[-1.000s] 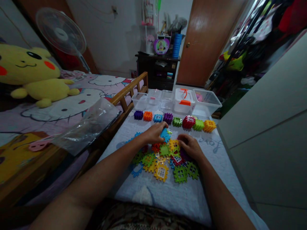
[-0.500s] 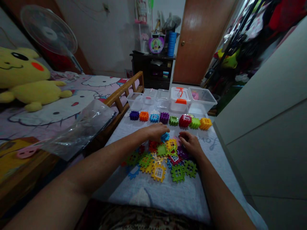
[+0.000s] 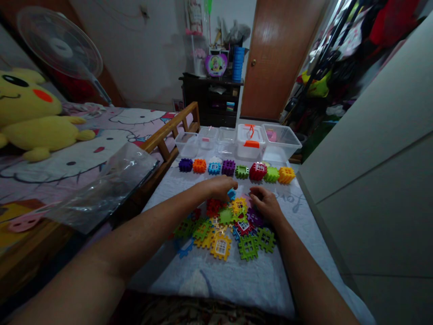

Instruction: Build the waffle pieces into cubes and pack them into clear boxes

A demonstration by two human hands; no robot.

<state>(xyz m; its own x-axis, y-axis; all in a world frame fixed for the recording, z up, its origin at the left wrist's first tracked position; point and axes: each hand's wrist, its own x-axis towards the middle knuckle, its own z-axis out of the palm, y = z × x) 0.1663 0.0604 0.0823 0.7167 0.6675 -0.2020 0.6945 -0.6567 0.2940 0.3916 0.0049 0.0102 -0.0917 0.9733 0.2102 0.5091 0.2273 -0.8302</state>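
Blue piece (image 3: 232, 195) now under left hand (image 3: 222, 187)

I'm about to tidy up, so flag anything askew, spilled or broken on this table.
Nothing looks spilled or visibly broken. The loose tiles lie jumbled and overlapping at mixed angles, untidy compared with the row of assembled blocks beyond them. Fine cracks would be too small to see.

Bedroom: bed (image 3: 115, 133), plush toy (image 3: 35, 132)

Blue piece (image 3: 232, 194), colourful toothed pieces (image 3: 226, 215), heaped
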